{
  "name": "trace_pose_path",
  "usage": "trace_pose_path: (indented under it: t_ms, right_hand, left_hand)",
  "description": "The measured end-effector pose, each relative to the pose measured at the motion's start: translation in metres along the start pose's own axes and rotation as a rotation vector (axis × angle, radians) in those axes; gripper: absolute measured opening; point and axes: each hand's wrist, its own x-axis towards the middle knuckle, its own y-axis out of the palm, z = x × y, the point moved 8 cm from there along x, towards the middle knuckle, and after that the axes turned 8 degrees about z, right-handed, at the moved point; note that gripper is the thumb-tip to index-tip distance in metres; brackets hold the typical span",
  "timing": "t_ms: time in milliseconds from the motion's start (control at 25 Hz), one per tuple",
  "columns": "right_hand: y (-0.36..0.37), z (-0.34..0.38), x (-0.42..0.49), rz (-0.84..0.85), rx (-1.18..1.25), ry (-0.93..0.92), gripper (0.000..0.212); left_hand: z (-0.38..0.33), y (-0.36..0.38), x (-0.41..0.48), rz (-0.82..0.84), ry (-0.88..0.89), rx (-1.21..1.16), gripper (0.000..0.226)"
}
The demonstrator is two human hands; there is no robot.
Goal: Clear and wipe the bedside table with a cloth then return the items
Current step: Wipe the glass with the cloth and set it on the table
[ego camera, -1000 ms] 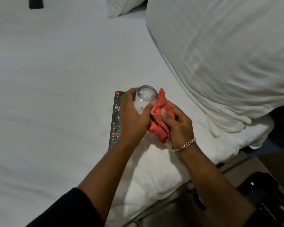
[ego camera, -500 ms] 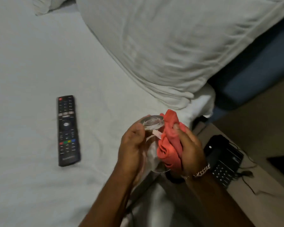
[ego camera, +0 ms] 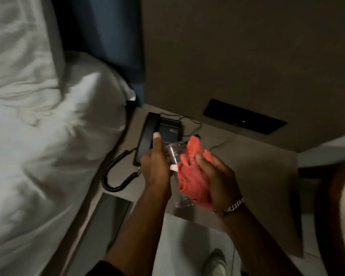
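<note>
My left hand [ego camera: 155, 166] grips a clear drinking glass [ego camera: 177, 156], held above the bedside table [ego camera: 257, 172]. My right hand [ego camera: 217, 176] is closed on a bunched red cloth [ego camera: 191, 176] pressed against the glass's right side. The glass is blurred and partly hidden by both hands and the cloth. Both hands hover over the table's front left part, just right of a black telephone [ego camera: 163, 130] that sits at the table's back left.
The phone's coiled cord [ego camera: 116, 176] loops toward the bed edge. White bedding and a pillow [ego camera: 38, 116] fill the left. A dark panel [ego camera: 243, 120] is set in the wall behind the table. A rounded chair edge [ego camera: 337, 196] stands at the right.
My view and both hands have swung right from the bed to over the bedside table. The remote on the bed is out of view. The glass and cloth remain in my hands.
</note>
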Motion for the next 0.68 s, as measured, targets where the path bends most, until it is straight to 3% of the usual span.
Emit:
trace_pose_path:
  t_ms: [120,200,320,440,520,600,680]
  right_hand:
    - [-0.061,-0.008,0.005,-0.035,-0.047,0.0,0.027]
    - [-0.093,-0.032,0.013,-0.004,0.194,0.053,0.023]
    - [-0.111,-0.068,0.021,0.214,0.726,0.172,0.024]
    - [-0.113,-0.101,0.024,0.404,0.933,0.292,0.035]
    - [-0.118,-0.124,0.026,0.421,0.974,0.374,0.041]
    - [-0.125,-0.144,0.025,0.428,1.045,0.435,0.052]
    - [-0.127,-0.152,0.023,0.437,1.134,0.441,0.061]
  left_hand:
    - [0.013,0.058,-0.019,0.068,0.232,0.263,0.057]
    - [0.034,0.09,-0.023,0.173,0.266,0.322,0.062]
    - [0.07,0.122,-0.016,0.25,0.18,0.205,0.047]
    - [0.115,0.132,-0.002,0.289,-0.039,-0.039,0.029]
    - [0.137,0.139,0.003,0.315,-0.133,-0.222,0.032]
    - [0.136,0.13,0.014,0.215,0.009,-0.138,0.036]
    - [0.111,0.12,0.014,0.124,0.283,0.088,0.034]
